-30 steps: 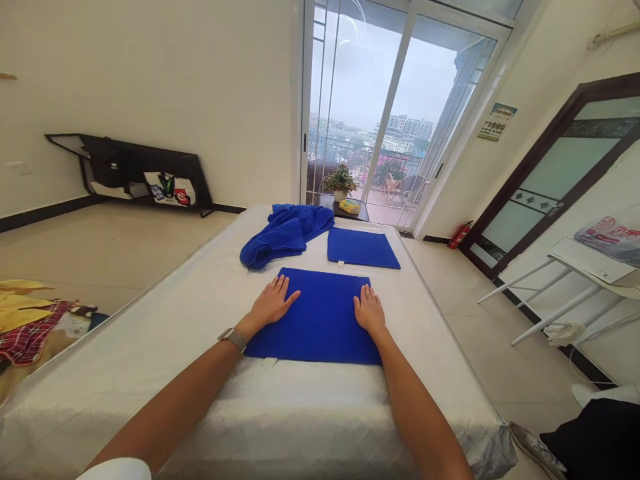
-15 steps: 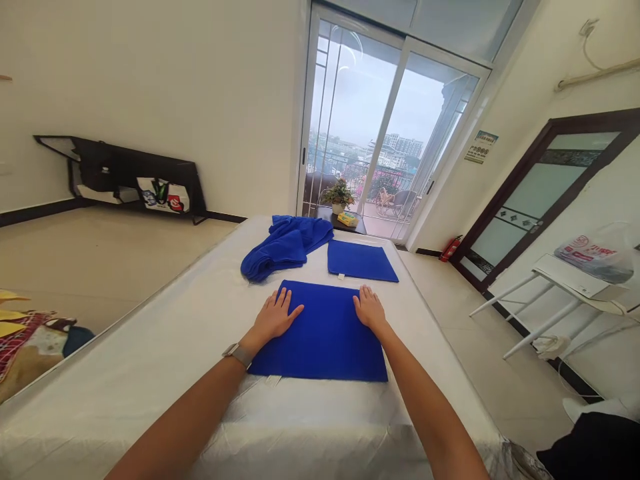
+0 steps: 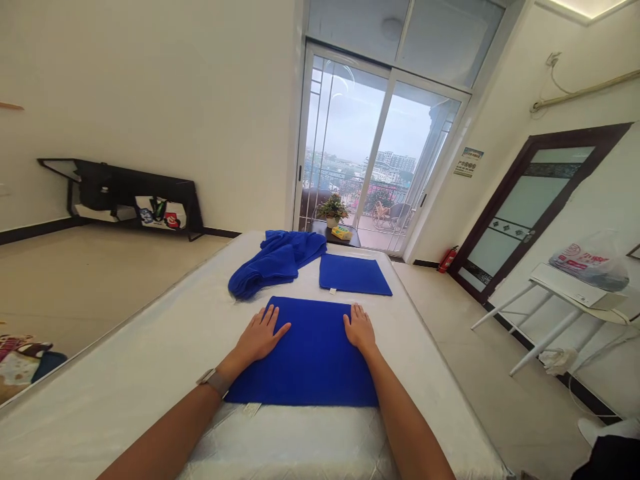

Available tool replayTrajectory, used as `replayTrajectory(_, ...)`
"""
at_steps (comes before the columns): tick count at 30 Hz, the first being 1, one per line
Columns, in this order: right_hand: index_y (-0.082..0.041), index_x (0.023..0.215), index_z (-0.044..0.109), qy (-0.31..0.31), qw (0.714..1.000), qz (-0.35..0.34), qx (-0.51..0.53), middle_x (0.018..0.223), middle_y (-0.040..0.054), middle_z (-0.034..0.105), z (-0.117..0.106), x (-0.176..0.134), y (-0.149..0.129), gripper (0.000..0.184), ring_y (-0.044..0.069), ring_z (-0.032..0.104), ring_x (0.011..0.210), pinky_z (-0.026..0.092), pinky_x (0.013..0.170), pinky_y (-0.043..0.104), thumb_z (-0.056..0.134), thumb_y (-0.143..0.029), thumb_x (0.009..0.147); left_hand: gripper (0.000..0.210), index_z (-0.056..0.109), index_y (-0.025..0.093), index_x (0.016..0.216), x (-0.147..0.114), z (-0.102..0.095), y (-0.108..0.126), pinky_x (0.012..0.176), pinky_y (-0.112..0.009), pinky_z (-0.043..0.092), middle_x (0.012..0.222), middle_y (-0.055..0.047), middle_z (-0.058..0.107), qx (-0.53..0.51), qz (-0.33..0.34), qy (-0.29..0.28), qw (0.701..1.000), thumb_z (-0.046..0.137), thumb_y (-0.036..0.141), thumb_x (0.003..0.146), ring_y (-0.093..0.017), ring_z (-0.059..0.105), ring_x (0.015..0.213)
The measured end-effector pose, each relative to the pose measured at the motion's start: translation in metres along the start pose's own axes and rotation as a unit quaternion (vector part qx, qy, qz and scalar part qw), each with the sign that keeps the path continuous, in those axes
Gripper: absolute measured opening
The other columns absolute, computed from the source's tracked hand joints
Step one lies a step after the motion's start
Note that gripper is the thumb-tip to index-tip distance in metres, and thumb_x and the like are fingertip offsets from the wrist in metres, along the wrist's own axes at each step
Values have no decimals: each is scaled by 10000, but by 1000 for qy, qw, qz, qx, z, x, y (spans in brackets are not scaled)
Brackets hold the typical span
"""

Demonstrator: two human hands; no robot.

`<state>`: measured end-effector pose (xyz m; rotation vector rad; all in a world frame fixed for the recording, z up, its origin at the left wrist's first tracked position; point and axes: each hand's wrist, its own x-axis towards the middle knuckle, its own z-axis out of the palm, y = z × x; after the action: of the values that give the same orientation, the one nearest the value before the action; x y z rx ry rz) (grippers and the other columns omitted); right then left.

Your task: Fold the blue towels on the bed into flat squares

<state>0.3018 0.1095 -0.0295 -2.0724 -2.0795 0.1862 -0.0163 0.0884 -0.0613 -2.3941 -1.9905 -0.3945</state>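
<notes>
A folded blue towel lies flat on the white mattress in front of me. My left hand rests palm down on its far left corner, fingers spread, a watch on the wrist. My right hand lies flat on its far right corner. Beyond it sits a second folded blue towel. To its left is a crumpled heap of blue towels.
A small dark table with a potted plant and a yellow box stands past the bed's far end, before the glass sliding door. A white rack stands at the right, a red fire extinguisher by the wall, a dark shelf at left.
Both hands stay flat on the towel's far corners. The camera has tilted upward, so the bed and towels sit lower in view and more of the door shows.
</notes>
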Motion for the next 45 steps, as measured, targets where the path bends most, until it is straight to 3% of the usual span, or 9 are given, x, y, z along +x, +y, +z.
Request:
replayTrajectory(8,-61,1578,197,-8,1000,3,28,1648,83,170,1,1,-1,687,174,103,1528,46,1226,334,172,-454,1015,883,347,92,1530,5,1,-10,1175,-499,249,1586,-173,343,20,10,-1,1000,189,717,926,-350,278,1482)
replayTrajectory(11,-66,1580,192,-9,999,5,35,1650,78,161,1,0,-2,688,175,97,1529,45,1227,340,173,-458,1014,878,400,79,1501,17,-4,0,1181,-521,224,1551,-202,395,55,19,28,998,208,714,926,-362,284,1478)
replayTrajectory(15,-68,1577,208,-2,999,5,42,1648,82,178,2,-1,-2,684,182,107,1528,54,1228,349,182,-457,1015,884,434,60,1477,42,-8,56,1210,-457,191,1549,-204,397,48,89,55,993,178,713,939,-325,299,1478)
replayTrajectory(20,-61,1567,249,5,1000,-6,19,1643,90,199,0,-1,0,653,192,138,1523,77,1223,348,219,-407,1014,745,398,139,1509,68,7,147,1205,-427,215,1558,-148,405,-41,180,-4,983,133,612,998,-259,317,1476)
replayTrajectory(23,-62,1567,251,1,1000,-14,8,1642,88,206,1,0,2,636,188,139,1522,93,1221,346,221,-374,1013,725,377,140,1519,73,16,169,1205,-428,210,1580,-143,368,-68,185,-15,980,93,573,1011,-246,301,1483)
replayTrajectory(27,-45,1563,248,6,1000,-10,3,1637,104,221,2,2,2,657,194,144,1521,89,1224,352,214,-407,1017,789,366,138,1525,71,17,145,1215,-435,180,1589,-133,353,-67,157,-25,985,71,634,987,-252,280,1491)
replayTrajectory(33,-57,1577,199,-12,1000,-2,-1,1645,95,191,4,6,4,678,177,113,1526,75,1226,348,177,-448,1023,866,353,108,1528,62,2,43,1211,-460,166,1605,-168,309,-34,41,-23,998,85,698,954,-301,251,1498)
replayTrajectory(36,-64,1581,188,-20,1000,3,-7,1650,85,175,3,7,4,681,173,101,1527,68,1227,343,170,-455,1023,899,340,88,1531,53,-3,7,1210,-458,172,1609,-186,291,-38,-4,-8,999,101,722,940,-313,233,1503)
replayTrajectory(45,-55,1550,300,55,996,-28,-71,1624,106,260,-14,-16,-12,605,191,166,1517,63,1228,368,198,-318,1014,913,365,53,1512,44,-6,4,1208,-449,187,1594,-216,310,-38,-22,17,999,124,721,939,-332,248,1494)
